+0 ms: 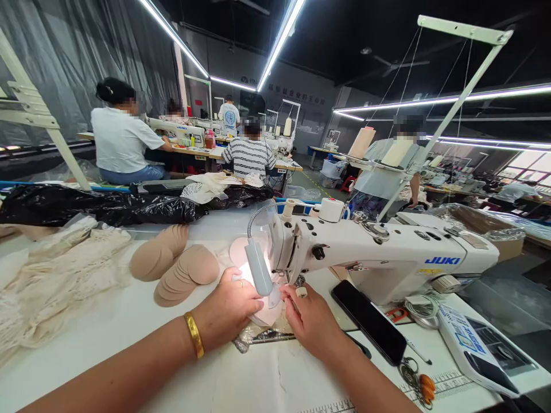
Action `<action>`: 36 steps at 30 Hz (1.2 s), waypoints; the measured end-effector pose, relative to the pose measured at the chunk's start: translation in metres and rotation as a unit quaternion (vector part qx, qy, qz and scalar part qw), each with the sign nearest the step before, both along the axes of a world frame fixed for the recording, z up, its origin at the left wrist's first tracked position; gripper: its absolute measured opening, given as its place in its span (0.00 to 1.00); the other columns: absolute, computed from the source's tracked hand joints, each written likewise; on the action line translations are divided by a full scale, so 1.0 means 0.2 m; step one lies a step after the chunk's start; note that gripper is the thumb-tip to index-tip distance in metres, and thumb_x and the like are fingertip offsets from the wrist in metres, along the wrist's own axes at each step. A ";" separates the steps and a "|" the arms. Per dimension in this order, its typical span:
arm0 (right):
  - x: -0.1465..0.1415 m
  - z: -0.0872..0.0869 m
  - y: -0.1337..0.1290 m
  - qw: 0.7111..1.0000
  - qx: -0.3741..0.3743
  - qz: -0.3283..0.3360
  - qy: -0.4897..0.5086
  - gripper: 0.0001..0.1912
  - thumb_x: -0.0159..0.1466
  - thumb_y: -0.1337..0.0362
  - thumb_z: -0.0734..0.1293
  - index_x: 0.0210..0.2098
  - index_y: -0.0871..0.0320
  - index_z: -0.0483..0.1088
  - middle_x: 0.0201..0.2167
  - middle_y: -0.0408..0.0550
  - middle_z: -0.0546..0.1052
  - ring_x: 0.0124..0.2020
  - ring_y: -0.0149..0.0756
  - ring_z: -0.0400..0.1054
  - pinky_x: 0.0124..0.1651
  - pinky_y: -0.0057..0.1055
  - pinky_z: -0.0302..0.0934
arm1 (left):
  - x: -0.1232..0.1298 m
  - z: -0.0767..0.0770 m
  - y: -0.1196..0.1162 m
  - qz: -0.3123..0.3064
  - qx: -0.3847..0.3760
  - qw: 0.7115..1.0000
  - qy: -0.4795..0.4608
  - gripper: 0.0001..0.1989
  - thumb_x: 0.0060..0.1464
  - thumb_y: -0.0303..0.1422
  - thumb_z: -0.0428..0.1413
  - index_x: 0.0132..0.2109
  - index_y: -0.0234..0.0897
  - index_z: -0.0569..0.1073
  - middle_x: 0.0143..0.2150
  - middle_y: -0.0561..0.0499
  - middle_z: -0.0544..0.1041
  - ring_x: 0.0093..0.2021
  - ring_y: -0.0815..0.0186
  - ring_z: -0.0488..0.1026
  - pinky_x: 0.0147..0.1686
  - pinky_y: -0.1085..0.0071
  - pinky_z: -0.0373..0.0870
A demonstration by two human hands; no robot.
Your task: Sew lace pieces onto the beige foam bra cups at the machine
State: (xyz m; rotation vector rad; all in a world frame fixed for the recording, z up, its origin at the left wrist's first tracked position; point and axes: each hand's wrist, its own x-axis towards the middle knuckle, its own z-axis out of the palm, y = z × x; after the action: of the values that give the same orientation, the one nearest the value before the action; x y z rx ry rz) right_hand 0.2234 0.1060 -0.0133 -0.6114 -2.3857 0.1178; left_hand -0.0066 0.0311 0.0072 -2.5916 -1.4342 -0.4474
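Under the sewing machine's [370, 244] head lies a pale pink fabric piece [267, 316], brightly lit by a grey gooseneck lamp [257, 269]. My left hand [232, 307], with a gold bangle at the wrist, grips its left side, thumb on top; the lamp head hides part of this. From the right, my right hand [312, 315] pinches the edge near a small whitish piece [274, 296], close to the needle area. The needle itself cannot be made out. To the left of my hands are fanned stacks of beige oval pads [187, 275].
Cream lace fabric [64, 281] is heaped at the left. Black plastic wrapping [99, 206] runs along the back edge. Right of my hands lie a phone [369, 322], keys [415, 378] and a white boxed device [477, 350]. Several people work at machines beyond.
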 end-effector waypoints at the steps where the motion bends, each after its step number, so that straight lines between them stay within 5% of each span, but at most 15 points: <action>1: 0.00 0.00 0.00 1.000 0.004 -0.004 0.014 0.12 0.72 0.71 0.57 0.50 0.59 0.69 0.39 0.53 0.78 0.39 0.44 0.73 0.40 0.39 0.71 | 0.00 0.00 0.00 0.001 0.005 1.000 0.002 0.12 0.51 0.18 0.53 0.37 0.40 0.75 0.35 0.52 0.80 0.37 0.58 0.77 0.50 0.53 0.60; 15: -0.02 0.00 0.01 1.000 -0.015 -0.015 0.018 0.11 0.72 0.71 0.56 0.49 0.58 0.68 0.40 0.54 0.78 0.41 0.46 0.75 0.42 0.42 0.73 | 0.03 0.00 -0.01 -0.010 0.052 0.999 -0.012 0.11 0.52 0.18 0.53 0.34 0.40 0.74 0.32 0.53 0.78 0.35 0.61 0.76 0.52 0.55 0.64; 27: 0.00 0.01 -0.01 0.999 -0.028 -0.014 -0.015 0.13 0.70 0.72 0.57 0.49 0.57 0.69 0.39 0.52 0.76 0.39 0.44 0.71 0.40 0.38 0.68 | 0.01 0.00 0.00 0.009 0.018 1.000 -0.022 0.15 0.47 0.16 0.51 0.37 0.39 0.74 0.38 0.52 0.80 0.40 0.58 0.76 0.52 0.52 0.61; 36: 0.02 0.05 -0.03 0.987 -0.071 0.084 -0.118 0.13 0.61 0.80 0.61 0.32 0.55 0.70 0.32 0.43 0.72 0.33 0.35 0.65 0.34 0.30 0.54 | 0.10 -0.04 -0.09 -0.027 0.069 0.997 -0.014 0.10 0.57 0.20 0.50 0.33 0.40 0.70 0.31 0.55 0.72 0.28 0.64 0.65 0.47 0.53 0.58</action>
State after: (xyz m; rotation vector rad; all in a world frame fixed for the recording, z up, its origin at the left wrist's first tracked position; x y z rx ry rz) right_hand 0.2281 0.1006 -0.0040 -0.5120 -2.6753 0.3067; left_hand 0.0140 0.0128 -0.0015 -2.5287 -1.2965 -0.5704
